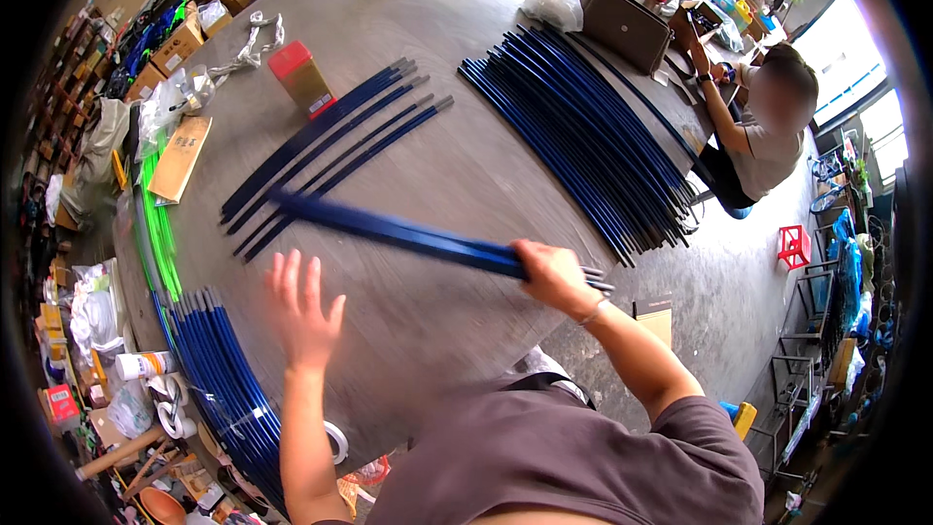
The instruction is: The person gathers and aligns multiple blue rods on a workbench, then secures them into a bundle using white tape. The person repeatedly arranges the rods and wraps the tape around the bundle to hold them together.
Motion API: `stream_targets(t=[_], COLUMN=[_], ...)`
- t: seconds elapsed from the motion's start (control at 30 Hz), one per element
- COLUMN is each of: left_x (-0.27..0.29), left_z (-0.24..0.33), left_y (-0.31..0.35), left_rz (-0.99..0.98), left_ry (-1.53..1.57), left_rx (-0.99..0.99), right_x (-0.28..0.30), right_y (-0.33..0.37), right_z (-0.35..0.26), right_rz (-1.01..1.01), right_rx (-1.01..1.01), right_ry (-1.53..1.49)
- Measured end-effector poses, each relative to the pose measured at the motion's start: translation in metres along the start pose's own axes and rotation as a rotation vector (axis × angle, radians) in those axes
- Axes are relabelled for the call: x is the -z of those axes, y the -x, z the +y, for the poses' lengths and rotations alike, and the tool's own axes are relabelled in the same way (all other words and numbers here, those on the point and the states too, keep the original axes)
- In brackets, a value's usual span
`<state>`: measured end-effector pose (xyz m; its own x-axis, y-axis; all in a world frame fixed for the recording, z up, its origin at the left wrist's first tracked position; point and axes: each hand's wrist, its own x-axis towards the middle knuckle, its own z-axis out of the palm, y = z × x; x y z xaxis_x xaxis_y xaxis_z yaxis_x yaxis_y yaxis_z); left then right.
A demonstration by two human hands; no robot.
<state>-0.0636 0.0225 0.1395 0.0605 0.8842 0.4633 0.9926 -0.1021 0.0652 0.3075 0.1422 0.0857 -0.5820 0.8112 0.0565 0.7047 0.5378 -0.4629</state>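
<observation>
Bundle of dark blue rods (408, 236): gripped near one end by the right hand (552, 275), fingers closed round it, grey tips poking out past the heel of the hand. Rods slant away leftward from the grip; far end blurred, in front of and beyond the left hand (308, 311). Cannot tell whether that end touches the table (418, 39).

Left hand: open, fingers spread, slightly blurred, nothing held; just short of the bundle's far end.

Ahead of the left hand, loose blue rods (316, 141) lie in a few slanting groups, grey ends pointing away. Beyond them, a red-and-tan container (303, 80).

Ahead and to the right of the right hand, a broad layer of blue rods (578, 141), side by side. At its far end, a clear plastic bag (554, 6) and a brown case (627, 27).

Left of the left hand, another blue rod batch (222, 365) along the table edge; green rods (158, 219) above it, a wooden board (182, 159) near these.

Well to the right of the right hand: a seated person (768, 136), hands raised to a box; nearer, a red stool (793, 247) on the floor.
</observation>
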Motion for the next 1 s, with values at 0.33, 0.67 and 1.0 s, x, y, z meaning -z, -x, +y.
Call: stream_targets(t=[0.33,0.67,1.0], left_x=[-0.092,-0.095,-0.093], left_z=[0.008,0.009,0.009], left_y=[0.110,0.110,0.110], left_rz=[-0.342,-0.292,-0.266], left_ry=[0.105,0.078,0.063], left_rx=[0.303,0.276,0.258], right_x=[0.057,0.060,0.057], right_y=[0.006,-0.009,-0.007], right_z=[0.120,0.145,0.149], right_rz=[0.177,0.084,0.102], right_rx=[-0.577,-0.634,-0.681], right_ry=[0.315,0.322,0.263])
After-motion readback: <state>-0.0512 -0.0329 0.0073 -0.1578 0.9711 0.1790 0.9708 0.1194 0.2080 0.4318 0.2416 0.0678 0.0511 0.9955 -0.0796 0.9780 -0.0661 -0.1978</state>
